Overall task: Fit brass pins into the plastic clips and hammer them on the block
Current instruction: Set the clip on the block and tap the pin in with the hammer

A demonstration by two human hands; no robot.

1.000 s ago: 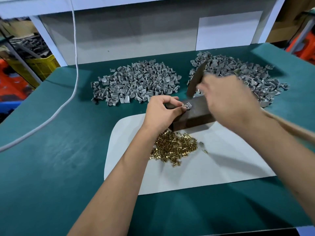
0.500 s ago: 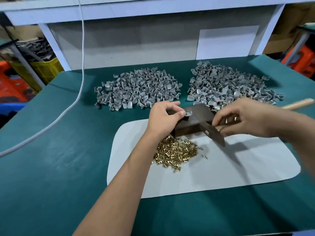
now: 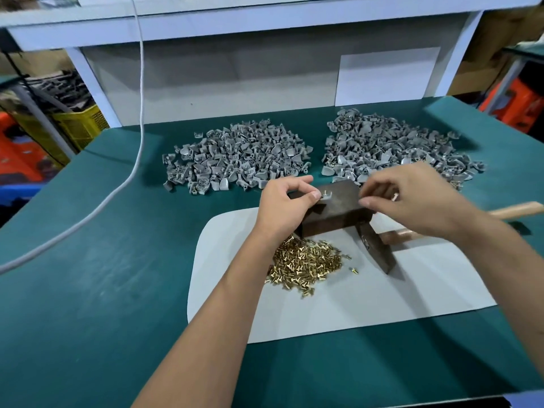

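L hand (image 3: 282, 206) pinching grey clip (image 3: 326, 197) w/ brass pin on dark block (image 3: 335, 210); R hand (image 3: 412, 198) hovering beside, fingers curled, brass pin (image 3: 394, 197) showing between them. Hammer (image 3: 379, 245) lying below R hand; loose pin heap (image 3: 306, 265) under L wrist.

block: dark wooden block (image 3: 332, 212) on far edge of white mat (image 3: 338, 304)
pins: loose brass pins (image 3: 306, 263) before block
hammer: wooden-handled hammer (image 3: 379, 248) right of pins
clips: two heaps of grey plastic clips (image 3: 238, 154) behind block

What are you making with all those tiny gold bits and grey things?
A person is fitting brass pins into grey plastic clips. The left hand pinches a clip on the dark block, with a pin standing in it. The right hand holds another pin above the block. The hammer lies on the white mat, beside the pile of loose pins.
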